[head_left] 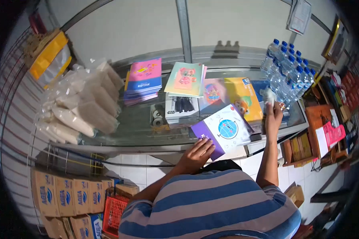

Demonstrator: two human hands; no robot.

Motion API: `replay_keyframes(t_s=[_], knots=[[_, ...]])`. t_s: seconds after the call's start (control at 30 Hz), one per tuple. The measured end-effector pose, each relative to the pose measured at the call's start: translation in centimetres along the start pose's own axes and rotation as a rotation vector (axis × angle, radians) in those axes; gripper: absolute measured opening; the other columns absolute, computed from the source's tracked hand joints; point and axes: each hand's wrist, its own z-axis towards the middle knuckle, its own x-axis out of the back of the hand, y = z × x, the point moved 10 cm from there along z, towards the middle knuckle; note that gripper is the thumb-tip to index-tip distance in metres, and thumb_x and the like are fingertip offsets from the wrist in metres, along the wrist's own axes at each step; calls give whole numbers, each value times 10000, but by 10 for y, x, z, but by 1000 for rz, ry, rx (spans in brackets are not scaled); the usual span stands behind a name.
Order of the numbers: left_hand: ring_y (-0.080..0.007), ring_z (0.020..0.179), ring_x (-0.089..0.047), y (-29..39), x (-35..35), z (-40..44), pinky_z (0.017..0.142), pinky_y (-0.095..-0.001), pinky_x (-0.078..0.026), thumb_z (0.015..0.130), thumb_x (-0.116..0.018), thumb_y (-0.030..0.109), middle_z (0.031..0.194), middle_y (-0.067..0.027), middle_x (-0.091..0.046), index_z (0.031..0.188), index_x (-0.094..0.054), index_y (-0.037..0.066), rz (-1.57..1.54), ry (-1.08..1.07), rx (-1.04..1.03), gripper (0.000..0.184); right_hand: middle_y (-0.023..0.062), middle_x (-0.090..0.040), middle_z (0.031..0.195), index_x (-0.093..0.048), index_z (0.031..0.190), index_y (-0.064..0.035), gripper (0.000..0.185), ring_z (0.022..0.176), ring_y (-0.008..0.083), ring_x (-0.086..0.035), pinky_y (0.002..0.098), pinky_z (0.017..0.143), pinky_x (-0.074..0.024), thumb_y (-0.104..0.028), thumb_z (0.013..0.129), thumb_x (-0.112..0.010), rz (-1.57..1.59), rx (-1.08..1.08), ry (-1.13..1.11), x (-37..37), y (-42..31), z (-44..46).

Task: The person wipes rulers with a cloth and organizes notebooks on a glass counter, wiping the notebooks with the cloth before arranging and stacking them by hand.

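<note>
A notebook with a purple band and a blue globe drawing lies tilted at the counter's front edge. My left hand rests on its purple part, fingers spread. Farther right, my right hand is closed round a crumpled white cloth or tissue, beside the water bottles. Behind the globe notebook are a yellow notebook and a pink one with a cartoon figure. A stack with a green top cover stands over a Star Wars notebook.
Pink and blue notebooks are stacked on the glass counter. Filled clear bags lie at the left, water bottles stand at the right. Below left are AQUA cartons and a red crate; a wooden shelf is at the right.
</note>
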Motion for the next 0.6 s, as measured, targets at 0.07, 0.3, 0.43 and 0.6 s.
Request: replay_keyframes(t_s=[0.07,0.3,0.43,0.6], knots=[[-240,934,-650,-2,-4,-5,841,-362,-540,783,-614,13,1085,-114,-654,1103,-634,3,3,-50,34,322,61,-621,766,-629,1063,-4,224,626,123,-485,244,569,-398,-92,882,-531,-23,148,-154,-37,-43,-30],[-255,1048,-636,-11,-17,-12,916,-360,-511,792,-609,29,1174,-116,-638,1124,-632,21,-9,-163,75,332,130,-522,1298,-579,1247,-127,442,1014,314,-483,435,787,-390,-267,827,-579,-729,685,-557,-169,-49,-144],[-243,981,-659,-13,-15,-12,828,-346,-542,779,-608,18,1124,-103,-652,1134,-629,22,15,-114,52,356,131,-576,1220,-604,1211,-113,391,1023,362,-503,470,804,-402,-201,833,-554,-837,445,-312,-118,-12,-69],[-222,785,-671,-16,-14,3,691,-320,-561,758,-614,15,1037,-89,-664,1170,-615,32,143,-233,-2,412,150,-579,1189,-609,1180,-57,335,995,328,-516,435,826,-420,-198,884,-539,-858,185,-128,-27,40,-11]])
